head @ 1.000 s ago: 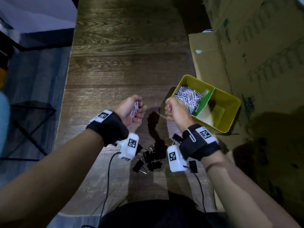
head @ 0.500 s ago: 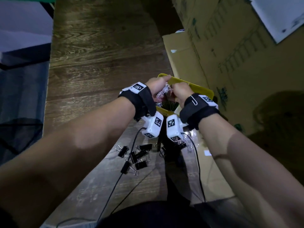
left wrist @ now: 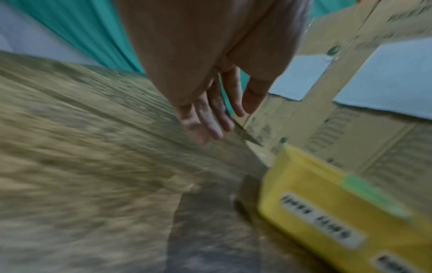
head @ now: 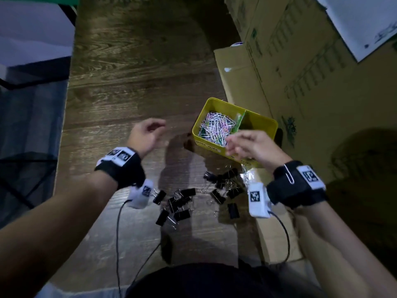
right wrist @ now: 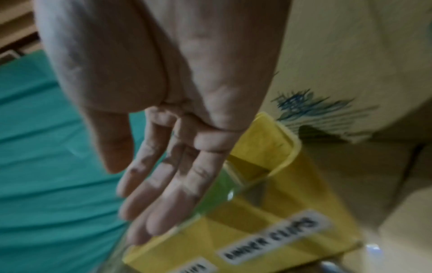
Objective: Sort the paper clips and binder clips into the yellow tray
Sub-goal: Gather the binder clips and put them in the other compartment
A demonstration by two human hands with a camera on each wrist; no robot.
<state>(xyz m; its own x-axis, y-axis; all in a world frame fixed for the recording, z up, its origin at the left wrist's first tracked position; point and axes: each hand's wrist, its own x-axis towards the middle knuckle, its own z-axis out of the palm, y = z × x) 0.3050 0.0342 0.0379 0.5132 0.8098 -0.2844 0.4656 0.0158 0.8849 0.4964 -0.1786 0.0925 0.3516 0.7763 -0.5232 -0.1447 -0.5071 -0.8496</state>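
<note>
Yellow is the colour of the tray [head: 261, 122], and it sits on the brown wooden table [head: 133, 82] just past the right hand [head: 255, 147]. The right hand hangs above the near wall of the tray with its fingers [right wrist: 163, 186] straight and spread, and it holds nothing. The left hand [head: 146, 134] is off to the side of the tray, well apart from the right hand, over bare wood. Its fingers [left wrist: 210, 118] are loose and nearly straight, and it holds nothing too. The tray has two parts with a green divider [head: 240, 120] between them. The part nearer the left hand is full of paper clips [head: 214, 127] in many colours. The part past the right hand looks to have no clips in it, though the hand hides some of it. A white label on the tray's side under the right hand is blurry but seems to read "binder clips". The black binder clips [head: 182, 203] lie in a loose heap on the table below both wrists, between the two arms, closer to the person than the tray. Big cardboard boxes [head: 300, 72] stand past the tray on the right hand's side.
</note>
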